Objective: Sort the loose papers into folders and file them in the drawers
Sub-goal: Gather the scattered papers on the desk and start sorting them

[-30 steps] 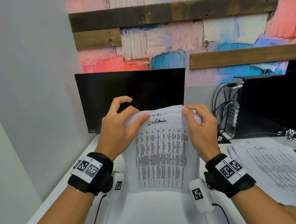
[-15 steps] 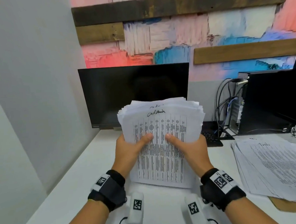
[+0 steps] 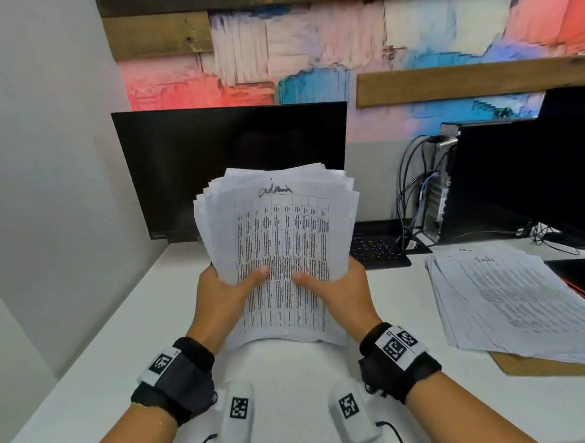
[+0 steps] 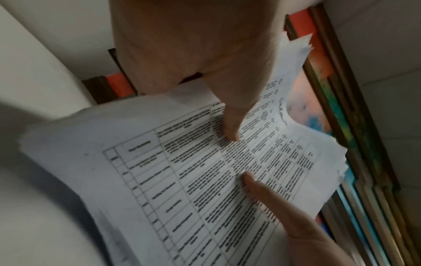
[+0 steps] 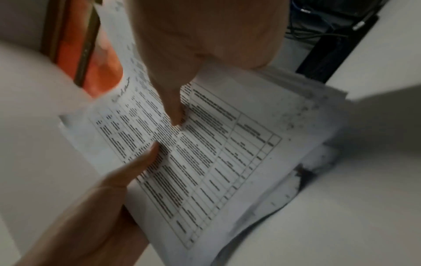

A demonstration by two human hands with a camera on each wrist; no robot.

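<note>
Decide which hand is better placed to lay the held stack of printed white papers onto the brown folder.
Right. The right hand and left hand both grip the stack of printed white papers, but the brown folder lies on the right side of the white desk.

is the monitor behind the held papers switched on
No, the monitor behind the stack of papers shows a plain black screen in the head view.

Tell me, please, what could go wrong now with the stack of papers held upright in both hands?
1. The held stack has uneven, fanned edges; sheets may slip out, since the left hand and right hand grip only its lower half.
2. If sheets fall rightwards, they could mix with the second pile lying on the desk.
</note>
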